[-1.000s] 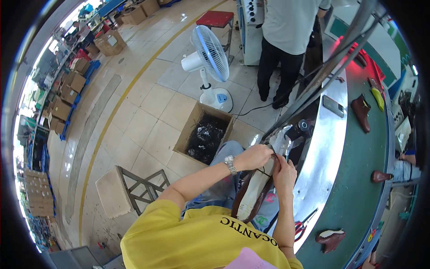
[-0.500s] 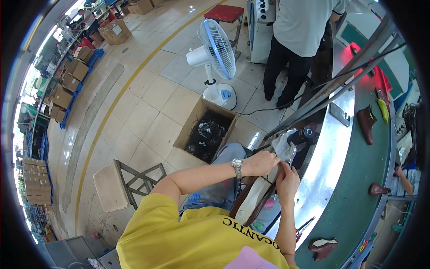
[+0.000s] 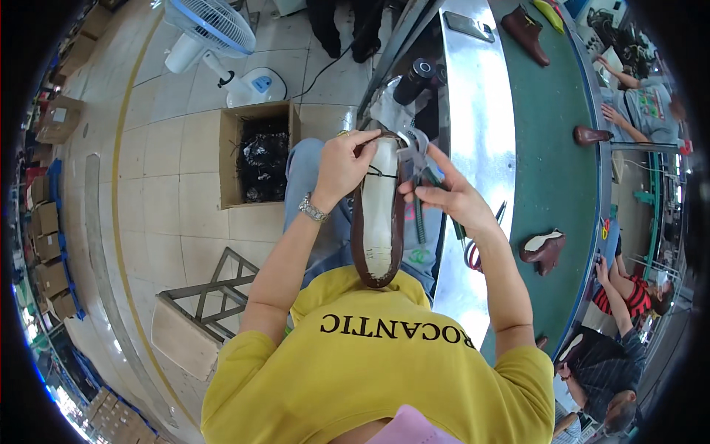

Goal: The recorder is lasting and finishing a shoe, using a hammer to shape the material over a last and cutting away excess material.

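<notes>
A brown leather shoe [image 3: 359, 244] lies sole-up along my lap, its white insole [image 3: 379, 214] facing me. A thin dark cord crosses the insole towards the far end. My left hand [image 3: 343, 164] grips that far end, fingers pressed on the leather edge. To the right of the shoe, my right hand [image 3: 457, 198] is closed around green-handled pliers [image 3: 416, 152]. Their metal jaws are beside the far end of the shoe; whether they touch the leather, I cannot tell.
At my right stands a metal-edged bench [image 3: 473, 148] with a green belt [image 3: 543, 140] carrying several brown shoes. A black bottle [image 3: 414, 81] and a phone [image 3: 469, 27] are near its far end. Left are a carton [image 3: 224, 163], a fan [image 3: 211, 26] and a stool [image 3: 185, 337]. People sit across the belt.
My view has turned, and the shoe now points straight away from me. My hands have moved apart; the right one now shows the pliers beside the shoe's far end.
</notes>
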A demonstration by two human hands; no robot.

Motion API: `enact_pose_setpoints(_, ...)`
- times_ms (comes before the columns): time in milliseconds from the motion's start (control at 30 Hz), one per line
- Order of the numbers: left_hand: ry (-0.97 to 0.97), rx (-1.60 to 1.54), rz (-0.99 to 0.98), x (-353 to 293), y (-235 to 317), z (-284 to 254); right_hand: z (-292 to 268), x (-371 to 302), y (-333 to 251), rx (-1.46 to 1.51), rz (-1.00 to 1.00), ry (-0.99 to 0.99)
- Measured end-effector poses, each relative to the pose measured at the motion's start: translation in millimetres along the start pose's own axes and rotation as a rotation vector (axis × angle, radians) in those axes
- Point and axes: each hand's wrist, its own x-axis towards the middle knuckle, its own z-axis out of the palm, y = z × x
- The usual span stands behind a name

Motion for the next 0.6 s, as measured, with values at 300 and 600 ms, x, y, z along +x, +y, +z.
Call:
enact_pose_setpoints(300, -0.023, 0.007, 0.071, -2.3, -2.9, -5.4, 11.3, 11.1, -8.8, -0.063, 0.144, -0.051)
enact_pose_setpoints(600, -0.014, 0.081, 0.301, -6.7, -8.6, -4.7, 16.8, 7.3, 17.5, -0.642, -0.059, 0.124)
